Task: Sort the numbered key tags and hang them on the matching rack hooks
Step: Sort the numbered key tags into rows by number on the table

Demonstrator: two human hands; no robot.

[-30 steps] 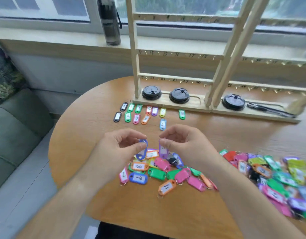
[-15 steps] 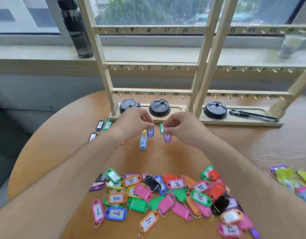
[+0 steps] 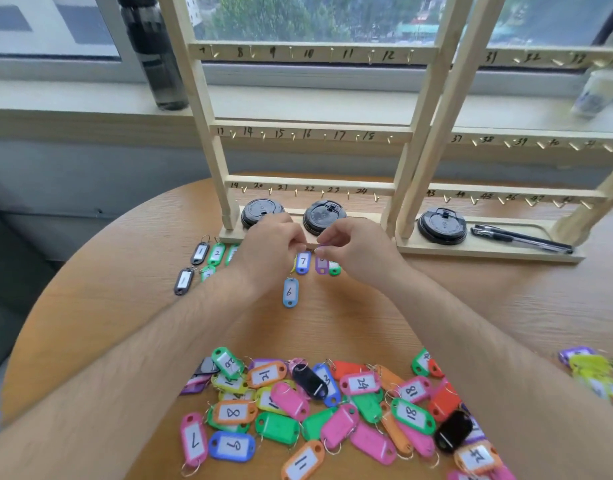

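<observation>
Nearest, a heap of key tags (image 3: 298,417) lies on the round wooden bench (image 3: 506,306) between the two forearms, among them blue tag 9 (image 3: 232,446), orange tag 11 (image 3: 303,462) and green tag 18 (image 3: 412,415); a second heap (image 3: 596,372) shows blurred at the right edge. Farther on, light-blue tag 6 (image 3: 290,292) lies alone, just short of the hands.

The left hand (image 3: 267,251) has its grip closed in a pinch on the top of blue tag 7 (image 3: 303,262); the right hand (image 3: 353,251) grips the purple tag (image 3: 321,264) the same way, its number hidden. The two tags sit side by side and seem to touch the bench, though the view does not settle it. A green tag (image 3: 334,269) lies just right of the purple one; left of the hands, black tag 1 (image 3: 200,252) and green tag 2 (image 3: 216,253) lie in a row.

Behind stands the wooden rack (image 3: 298,181) with numbered hooks; three black cup lids (image 3: 442,225) and a pen (image 3: 519,237) rest on its base; a dark bottle (image 3: 159,64) stands on the window sill (image 3: 90,98) beyond.
</observation>
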